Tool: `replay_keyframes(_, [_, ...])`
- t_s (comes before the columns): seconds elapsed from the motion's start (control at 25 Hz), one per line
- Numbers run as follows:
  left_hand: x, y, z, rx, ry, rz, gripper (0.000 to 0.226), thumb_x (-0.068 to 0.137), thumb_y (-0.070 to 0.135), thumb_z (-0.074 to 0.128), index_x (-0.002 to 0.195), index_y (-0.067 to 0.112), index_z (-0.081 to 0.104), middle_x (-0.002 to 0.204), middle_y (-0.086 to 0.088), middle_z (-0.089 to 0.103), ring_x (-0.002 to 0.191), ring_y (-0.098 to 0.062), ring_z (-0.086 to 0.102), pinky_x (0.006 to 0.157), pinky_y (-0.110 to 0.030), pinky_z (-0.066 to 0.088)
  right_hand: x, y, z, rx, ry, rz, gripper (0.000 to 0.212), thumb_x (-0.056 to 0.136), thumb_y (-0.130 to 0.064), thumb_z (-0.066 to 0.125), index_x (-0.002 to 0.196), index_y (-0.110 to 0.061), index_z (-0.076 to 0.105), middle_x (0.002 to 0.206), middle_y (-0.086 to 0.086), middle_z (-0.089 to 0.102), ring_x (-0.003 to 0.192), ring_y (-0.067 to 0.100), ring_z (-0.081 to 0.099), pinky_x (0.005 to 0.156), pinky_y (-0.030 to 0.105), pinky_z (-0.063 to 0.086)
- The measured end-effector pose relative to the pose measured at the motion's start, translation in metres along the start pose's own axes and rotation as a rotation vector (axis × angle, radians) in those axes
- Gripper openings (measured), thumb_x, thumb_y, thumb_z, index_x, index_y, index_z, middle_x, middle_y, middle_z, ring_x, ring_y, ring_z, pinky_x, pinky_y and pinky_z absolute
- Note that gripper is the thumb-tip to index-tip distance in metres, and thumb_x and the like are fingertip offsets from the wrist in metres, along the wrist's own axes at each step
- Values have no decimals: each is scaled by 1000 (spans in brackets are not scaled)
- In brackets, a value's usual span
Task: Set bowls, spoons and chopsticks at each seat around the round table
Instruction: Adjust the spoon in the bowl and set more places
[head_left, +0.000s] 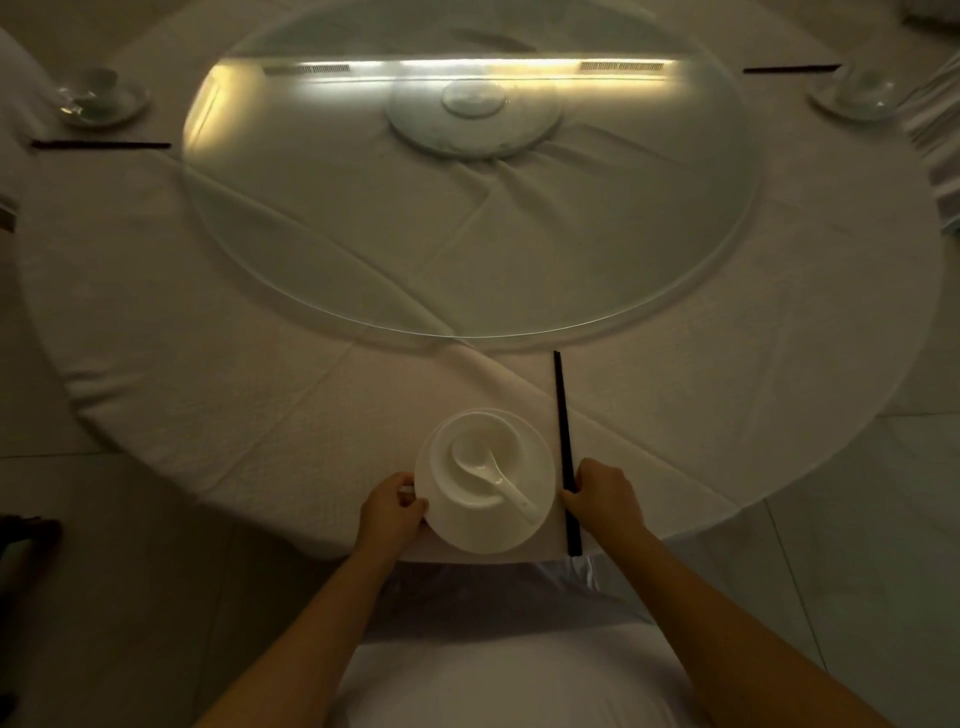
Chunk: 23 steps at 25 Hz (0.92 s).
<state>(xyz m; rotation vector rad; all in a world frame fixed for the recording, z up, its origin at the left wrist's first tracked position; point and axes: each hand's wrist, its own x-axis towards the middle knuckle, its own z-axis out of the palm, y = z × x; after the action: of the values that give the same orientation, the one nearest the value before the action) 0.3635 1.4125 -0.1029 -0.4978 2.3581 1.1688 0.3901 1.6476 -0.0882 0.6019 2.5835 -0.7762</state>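
My left hand (392, 506) curls on the plate (540, 457) rim at nine o'clock; my right hand (602, 493) pinches the chopsticks (562, 426) at three o'clock, just beside it. The bowl (485, 467) with its spoon (488, 473) sits on that plate, at the surface (208, 389) edge by six o'clock. I judge a tug could pull the plate off, or tip the spoon; chopstick ends already overhang.

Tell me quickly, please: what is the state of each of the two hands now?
Left hand: grips the rim of the plate under the bowl.
Right hand: pinches the black chopsticks lying beside the plate.
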Motion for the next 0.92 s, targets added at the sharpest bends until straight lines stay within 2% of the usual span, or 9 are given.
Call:
replay_keyframes(0.08, [0,1,0,7,0,4,24,85,9,59,109,10,60,107,-13,65,90,-23,60,81,-36,51,-1,0,-2,-3,-9,11,29,88,-24,60,68,-16,40,79,5,51,72,18,50,64,25,37])
replay_keyframes(0.24, [4,6,-8,53,86,-3,33,86,16,59,118,9,56,110,-11,64,97,-28,62,82,-33,48,-1,-3,-11,-108,-1,33,27,89,-37,57,84,-12,48,83,7,57,73,17,52,63,26,39])
replay_keyframes(0.32, [7,15,-14,-20,137,1,34,86,22,59,118,10,56,107,-11,64,89,-25,64,80,-35,51,-4,-10,-17,-81,-25,31,27,91,-40,53,86,-14,52,82,4,58,71,15,54,65,27,43])
replay_keyframes(0.4, [6,25,-14,-85,77,15,28,86,23,61,111,11,57,100,-9,65,75,-19,66,70,-32,55,-9,-21,-17,103,-200,87,26,92,-38,53,92,-13,57,86,5,63,69,14,57,64,24,48])
replay_keyframes(0.48, [3,33,-9,-101,12,28,21,86,17,61,107,12,57,96,-11,65,68,-14,66,59,-23,52,-17,-30,-14,320,-389,179,27,91,-31,57,102,-7,61,86,4,67,65,11,60,58,20,50])
replay_keyframes(0.56, [-1,36,-4,-121,4,46,19,87,7,58,105,9,58,88,-11,66,66,-15,65,55,-20,50,-20,-33,-13,425,-445,206,23,89,-22,61,105,-5,63,79,0,67,62,9,61,58,19,50])
replay_keyframes(0.68, [-5,33,-6,-127,-5,66,25,86,2,57,111,5,59,74,-4,62,62,-13,64,50,-16,50,-19,-26,-18,513,-380,218,14,87,-13,63,99,-6,63,76,1,67,64,10,60,60,19,49])
replay_keyframes(0.8, [-9,27,-8,-110,-38,79,32,86,2,59,118,6,59,71,-1,64,57,-8,64,47,-11,50,-16,-18,-23,632,-237,269,10,87,-9,61,96,-4,62,75,5,65,65,12,58,59,21,49])
replay_keyframes(0.92, [-12,22,-8,-108,-79,88,35,86,2,58,121,6,59,70,0,65,48,-2,64,48,-11,51,-15,-13,-24,648,-143,263,11,88,-10,61,97,-5,62,78,7,64,66,13,58,57,20,47])
